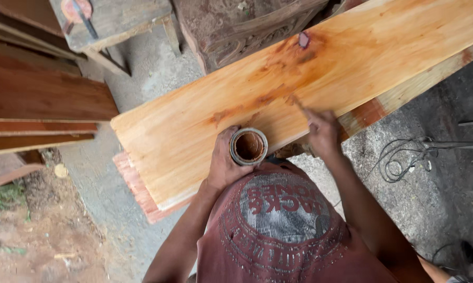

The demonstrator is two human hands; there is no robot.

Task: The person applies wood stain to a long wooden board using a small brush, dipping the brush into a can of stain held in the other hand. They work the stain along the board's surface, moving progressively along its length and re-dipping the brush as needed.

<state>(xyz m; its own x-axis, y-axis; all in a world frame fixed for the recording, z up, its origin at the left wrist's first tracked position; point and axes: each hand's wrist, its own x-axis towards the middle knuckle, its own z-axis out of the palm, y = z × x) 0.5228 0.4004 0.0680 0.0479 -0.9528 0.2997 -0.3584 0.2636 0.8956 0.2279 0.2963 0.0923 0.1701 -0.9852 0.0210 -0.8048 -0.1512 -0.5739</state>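
From the head camera I look straight down on a long pale yellow-orange wooden plank [320, 78] that runs from lower left to upper right, streaked with reddish-brown stain near its middle. My left hand [223, 160] curls around a small round tin can with a rusty rim and brown liquid inside [248, 147], fingers wrapped tight on its side; the can sits at the plank's near edge, just above my maroon printed shirt [283, 225]. My right hand [323, 131] lies on the plank to the right of the can, fingers pinched together on a thin brush or stick [298, 102] whose tip touches the stained patch; I cannot tell exactly what the tool is, as it is blurred. Under the plank a second, reddish board [134, 183] juts out at the lower left. Dark brown boards [42, 97] lie stacked at the left, a carved dark wooden block [236, 29] stands beyond the plank, and tangled grey cables [404, 157] lie on the concrete floor [436, 204] at the right.
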